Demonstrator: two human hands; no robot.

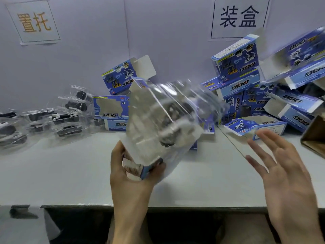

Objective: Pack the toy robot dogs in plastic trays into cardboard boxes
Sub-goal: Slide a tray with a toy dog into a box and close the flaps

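My left hand (128, 175) grips the lower end of a blue cardboard box (146, 169) held tilted above the table. A clear plastic tray (168, 118) with a black-and-white toy robot dog (173, 131) inside it is blurred by motion over the box. To the right of the box, my right hand (284, 175) hovers with fingers spread and straight, touching nothing. Several more trays with dogs (65, 117) lie at the left of the table.
Blue "DOG" boxes stand behind the held box (112, 111) and pile up at the right (246, 80). A brown carton corner (314, 138) shows at the right edge. The grey table (70, 176) ends at a dark front edge. Paper signs hang on the wall.
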